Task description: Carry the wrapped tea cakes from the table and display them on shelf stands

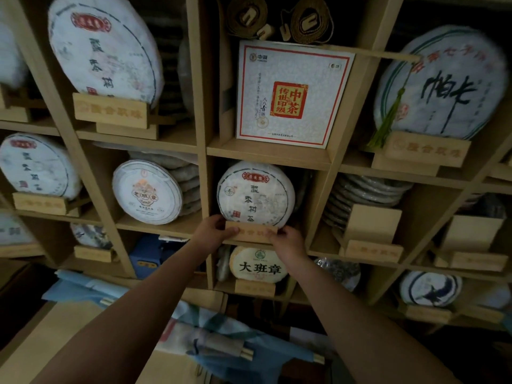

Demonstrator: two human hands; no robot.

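A wrapped cake (255,195) already stands upright on its stand (250,231) at the front edge of the middle shelf (163,225) cubby. The left hand (214,231) and right hand (288,241) each pinch one end of that stand, seemingly squaring it. Empty stands (372,227) to the right suggest more cakes remain.

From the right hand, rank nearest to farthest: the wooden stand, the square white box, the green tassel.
1. Wooden stand, gripped by the right hand, same cubby.
2. Square white box with red seal, cubby above.
3. Green tassel, upper right.
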